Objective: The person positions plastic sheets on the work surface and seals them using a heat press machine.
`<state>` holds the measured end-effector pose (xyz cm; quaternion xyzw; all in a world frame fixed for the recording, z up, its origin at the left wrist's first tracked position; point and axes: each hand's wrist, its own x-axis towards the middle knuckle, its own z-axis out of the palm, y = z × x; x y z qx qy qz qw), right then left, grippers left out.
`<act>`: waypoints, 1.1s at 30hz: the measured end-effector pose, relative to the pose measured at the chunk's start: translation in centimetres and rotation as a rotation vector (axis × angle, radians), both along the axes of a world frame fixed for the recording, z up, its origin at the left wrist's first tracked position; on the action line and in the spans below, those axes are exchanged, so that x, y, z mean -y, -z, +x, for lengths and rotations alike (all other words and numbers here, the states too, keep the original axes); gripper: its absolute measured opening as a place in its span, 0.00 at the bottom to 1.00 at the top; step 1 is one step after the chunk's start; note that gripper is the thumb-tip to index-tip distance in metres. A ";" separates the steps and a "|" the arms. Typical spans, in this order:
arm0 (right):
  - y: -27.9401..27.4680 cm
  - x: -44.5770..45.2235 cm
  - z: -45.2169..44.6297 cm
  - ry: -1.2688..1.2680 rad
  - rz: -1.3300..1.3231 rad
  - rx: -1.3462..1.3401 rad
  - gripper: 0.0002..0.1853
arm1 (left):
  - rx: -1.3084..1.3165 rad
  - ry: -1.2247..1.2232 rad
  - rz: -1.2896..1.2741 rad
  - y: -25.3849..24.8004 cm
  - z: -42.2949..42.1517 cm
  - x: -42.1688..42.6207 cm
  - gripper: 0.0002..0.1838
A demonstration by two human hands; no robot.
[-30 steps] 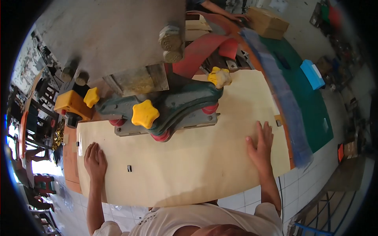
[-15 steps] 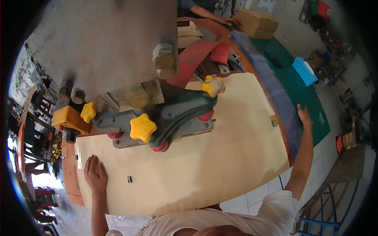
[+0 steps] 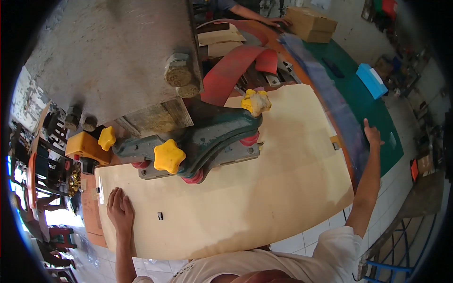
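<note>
My left hand (image 3: 120,210) lies flat near the left edge of a large cream sheet (image 3: 236,207), its fingers stretched out with nothing in them. A small black piece (image 3: 160,215) rests on the sheet to the right of this hand. Over the green surface (image 3: 382,146) at the right is my right hand (image 3: 373,133), its index finger extended and thumb apart, holding nothing that I can see. Whether it touches that surface I cannot tell. Beyond the left hand, a dark green machine head (image 3: 212,129) with yellow star knobs (image 3: 169,156) stands above the sheet.
A big metal machine body (image 3: 113,52) hides the upper left. Red strip material (image 3: 236,70) curls behind the sheet. Bluish film (image 3: 325,89), a blue box (image 3: 372,81) and a cardboard box (image 3: 311,24) are on the right. Another person's hand (image 3: 278,21) is beside the carton.
The whole view has shifted slightly. My right hand has turned, with its index finger and thumb now spread. My left hand stays flat on the sheet.
</note>
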<state>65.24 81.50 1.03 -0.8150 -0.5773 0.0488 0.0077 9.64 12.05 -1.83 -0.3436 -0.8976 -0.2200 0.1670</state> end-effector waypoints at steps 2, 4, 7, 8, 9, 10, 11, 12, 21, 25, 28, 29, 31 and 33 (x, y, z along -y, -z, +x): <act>-0.2 0.5 -0.4 -0.001 0.016 -0.006 0.50 | -0.003 -0.003 -0.002 0.1 0.0 0.0 0.17; -0.3 0.7 -0.6 -0.001 0.031 -0.011 0.50 | -0.005 -0.006 -0.006 0.0 0.0 0.0 0.17; -0.3 0.9 -0.6 -0.011 0.028 -0.008 0.49 | 0.004 -0.011 -0.013 -0.1 0.1 -0.1 0.17; -0.4 1.0 -0.8 -0.016 0.038 -0.006 0.49 | 0.001 -0.010 -0.016 0.0 0.1 0.0 0.17; -0.4 1.1 -0.8 -0.021 0.049 -0.004 0.49 | -0.001 -0.009 -0.019 0.0 0.0 0.0 0.17; -0.3 1.0 -0.7 -0.020 0.049 -0.005 0.49 | -0.002 -0.008 -0.018 0.0 0.1 0.0 0.17; -0.1 0.8 -0.6 -0.016 0.065 -0.001 0.49 | -0.007 -0.010 -0.025 0.0 0.0 0.0 0.17; 0.2 0.4 -0.4 -0.012 0.080 0.004 0.48 | -0.012 -0.011 -0.033 -0.1 0.0 0.0 0.16; 1.6 -1.6 1.4 -0.032 0.076 -0.001 0.47 | -0.031 -0.007 -0.026 0.0 0.1 -0.1 0.16; 1.8 -1.6 1.8 -0.048 0.098 0.013 0.46 | -0.029 -0.002 -0.024 0.1 0.0 0.0 0.16; 1.4 -0.9 1.3 -0.034 0.107 0.020 0.44 | -0.032 0.000 -0.023 0.1 0.0 0.0 0.16; 1.3 -0.9 1.3 -0.041 0.106 0.019 0.43 | -0.026 -0.002 -0.020 0.0 0.1 -0.1 0.16; 1.4 -0.8 1.3 -0.048 0.105 0.018 0.42 | -0.022 -0.004 -0.017 -0.1 0.2 -0.1 0.16; 1.4 -0.7 1.3 -0.053 0.125 0.031 0.41 | -0.026 -0.002 -0.019 0.0 0.1 0.0 0.16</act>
